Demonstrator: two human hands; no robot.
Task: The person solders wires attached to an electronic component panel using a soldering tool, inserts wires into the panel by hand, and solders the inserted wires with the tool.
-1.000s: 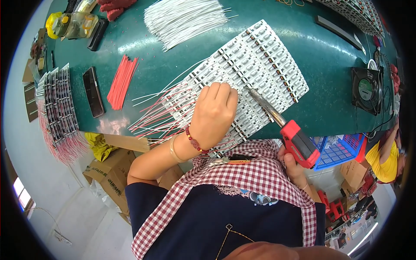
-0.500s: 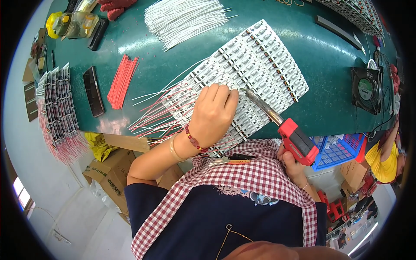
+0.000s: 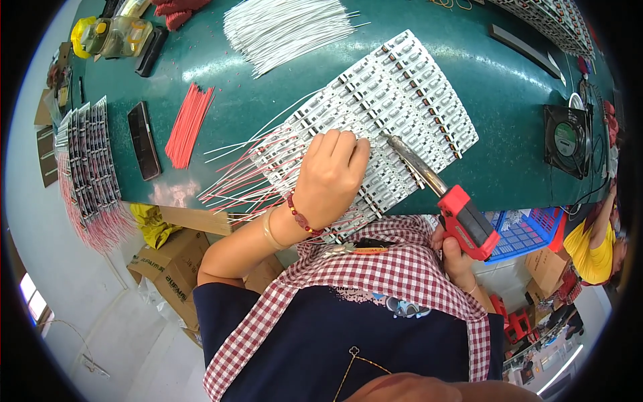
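A white circuit board panel (image 3: 429, 94), covered in rows of small components, lies slanted on the green table. Red and white wires (image 3: 234, 177) trail off its left side. My left hand (image 3: 333, 177) rests over the middle of the panel, its fingers curled and pressed together; whatever they pinch is hidden beneath them. From the lower right, my right hand (image 3: 457, 260) grips the red and black handle of a soldering iron (image 3: 465, 221). The iron's metal tip is over the panel, a short way right of my left fingertips; whether it touches cannot be made out.
Bundles of white wires (image 3: 288, 30) and red wires (image 3: 189, 127) lie beyond and left of the panel. A dark phone (image 3: 144, 141) sits near wired boards (image 3: 90, 161) at the left edge. On the right are a black fan (image 3: 566, 141) and a blue crate (image 3: 522, 234).
The soldering iron in my right hand has shifted slightly to the right, widening the gap between its tip and my left fingers. My left hand stays in place.
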